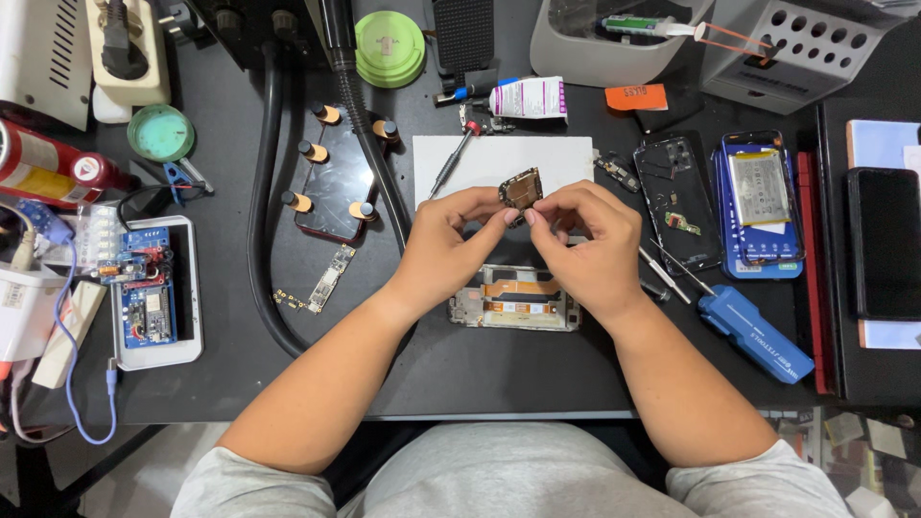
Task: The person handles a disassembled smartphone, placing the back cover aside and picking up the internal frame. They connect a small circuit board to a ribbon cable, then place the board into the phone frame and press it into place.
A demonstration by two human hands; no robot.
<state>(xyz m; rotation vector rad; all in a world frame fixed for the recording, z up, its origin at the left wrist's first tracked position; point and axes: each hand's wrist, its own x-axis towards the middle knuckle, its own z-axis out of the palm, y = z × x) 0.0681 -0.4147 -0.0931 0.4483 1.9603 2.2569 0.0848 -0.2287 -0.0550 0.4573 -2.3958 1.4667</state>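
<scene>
Brown and gold, the small squarish circuit board is pinched between the fingertips of both hands, lifted above the white rectangular mat on the dark surface. The left hand has its grip on the board's left edge, the right hand on its lower right corner. Its long axis looks roughly upright, tilted slightly rightward. Just below the board lies an open phone frame with orange flex cable. Squeezing too hard could bend the board; a slip would drop it onto that frame.

Two hands, left and right, share one small circuit board. Two screwdrivers lie on the desk: a slim one and a blue-handled one. One stripped phone frame lies there too.
</scene>
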